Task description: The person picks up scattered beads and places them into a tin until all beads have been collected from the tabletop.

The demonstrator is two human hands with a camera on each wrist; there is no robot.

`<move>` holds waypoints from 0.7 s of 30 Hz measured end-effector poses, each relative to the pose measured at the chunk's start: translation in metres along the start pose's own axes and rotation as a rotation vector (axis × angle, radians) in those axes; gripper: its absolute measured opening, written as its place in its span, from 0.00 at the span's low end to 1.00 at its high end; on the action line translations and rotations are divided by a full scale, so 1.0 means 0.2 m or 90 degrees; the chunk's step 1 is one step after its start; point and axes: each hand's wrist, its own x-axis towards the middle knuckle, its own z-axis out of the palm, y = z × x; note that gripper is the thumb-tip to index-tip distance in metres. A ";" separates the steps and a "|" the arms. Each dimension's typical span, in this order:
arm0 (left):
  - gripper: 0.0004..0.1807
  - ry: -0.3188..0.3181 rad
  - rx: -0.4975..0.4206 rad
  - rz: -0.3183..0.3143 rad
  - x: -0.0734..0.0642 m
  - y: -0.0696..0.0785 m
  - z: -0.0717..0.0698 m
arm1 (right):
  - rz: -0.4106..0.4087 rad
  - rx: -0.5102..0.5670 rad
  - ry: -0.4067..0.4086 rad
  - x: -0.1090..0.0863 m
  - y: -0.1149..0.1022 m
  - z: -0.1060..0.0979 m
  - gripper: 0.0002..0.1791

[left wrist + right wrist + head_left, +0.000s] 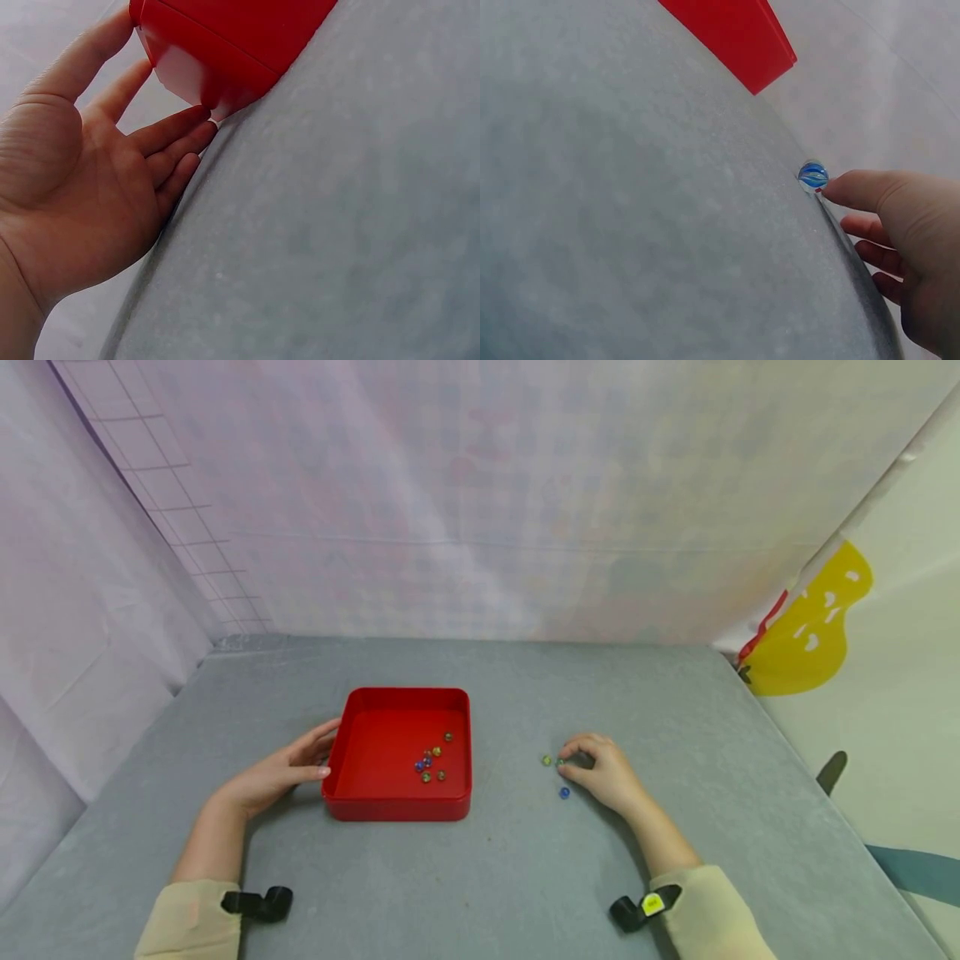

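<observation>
Seven marbles lie loose in our red tray, most of them bunched toward its right side, where blue, green and amber colours show. The tray sits flat on the grey table, left of the middle, its open top facing up. We hold our left hand against the tray's left wall, the thumb near the rim and the other fingers spread along the side; the hold is wide and loose, a light touch rather than a clutch.

Our right hand is down at the table, well to the right of the tray. We have thumb and forefinger drawn narrow about a small greenish marble, one fingertip on either side, though we cannot tell whether it is lifted from the table. Just beside it on the left lies a yellow-green marble, and a blue marble rests a little nearer to us, below the thumb.

We wear a cream sleeve on each arm, with a black wrist device at the left cuff and another at the right. Behind the table hangs a pale cloth; a yellow figure is printed on the right-hand hanging.
</observation>
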 end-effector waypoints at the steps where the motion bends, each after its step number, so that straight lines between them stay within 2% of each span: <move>1: 0.41 0.000 0.000 -0.001 0.00 0.00 0.00 | 0.001 0.000 0.001 0.00 0.00 0.00 0.07; 21: 0.40 -0.003 -0.001 -0.002 0.00 0.00 0.00 | -0.030 0.005 0.013 0.01 -0.06 -0.02 0.08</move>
